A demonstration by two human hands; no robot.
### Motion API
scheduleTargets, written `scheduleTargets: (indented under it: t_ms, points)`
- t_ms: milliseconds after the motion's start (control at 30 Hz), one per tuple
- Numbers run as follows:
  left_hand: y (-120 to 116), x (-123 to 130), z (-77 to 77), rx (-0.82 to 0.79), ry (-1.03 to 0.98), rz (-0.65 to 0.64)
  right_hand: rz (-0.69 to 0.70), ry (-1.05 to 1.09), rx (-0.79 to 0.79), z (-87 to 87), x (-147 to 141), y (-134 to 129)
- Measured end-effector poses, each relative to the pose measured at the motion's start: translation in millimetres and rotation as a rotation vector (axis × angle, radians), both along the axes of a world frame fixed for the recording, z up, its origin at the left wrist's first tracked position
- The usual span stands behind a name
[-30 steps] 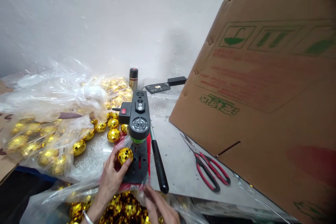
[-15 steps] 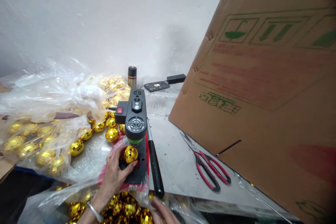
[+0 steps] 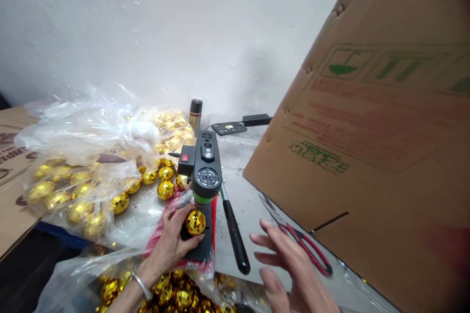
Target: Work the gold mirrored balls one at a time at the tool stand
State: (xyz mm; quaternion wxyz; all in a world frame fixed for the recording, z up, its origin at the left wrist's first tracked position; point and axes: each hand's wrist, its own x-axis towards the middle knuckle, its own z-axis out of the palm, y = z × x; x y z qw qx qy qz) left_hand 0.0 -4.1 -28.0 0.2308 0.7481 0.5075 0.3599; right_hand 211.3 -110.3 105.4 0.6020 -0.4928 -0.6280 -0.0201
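Lower ctr: gold mirror-faceted ball (image 3: 196, 222) gripped betw. L hand (image 3: 172, 240) thumb & fingers, just below black plastic press head (image 3: 206, 168). R hand (image 3: 292, 265) since shifted to lower R, fingers parted, empty, near black-gripped metal lever (image 3: 237, 239); positioning apparently left to L.

Whitish wall (image 3: 165, 34) in bkgd, w/ small bumps & a soft grey shadow (image 3: 259, 71) R of ctr. Worktop (image 3: 246, 212) is lt. grey w/ dark specks. Wall dims twd far L.
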Motion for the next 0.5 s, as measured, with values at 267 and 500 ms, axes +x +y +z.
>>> scheduleTargets:
  t_ms: [267,500]
  points:
    - [1.4,3.2,4.0,-0.054,-0.034,-0.032,0.152,-0.401,0.160,25.0,2.5,37.7]
    - [0.7,6.1,10.7,-0.113,-0.068,-0.060,0.195,-0.378,0.143,38.9,-14.9,50.0]
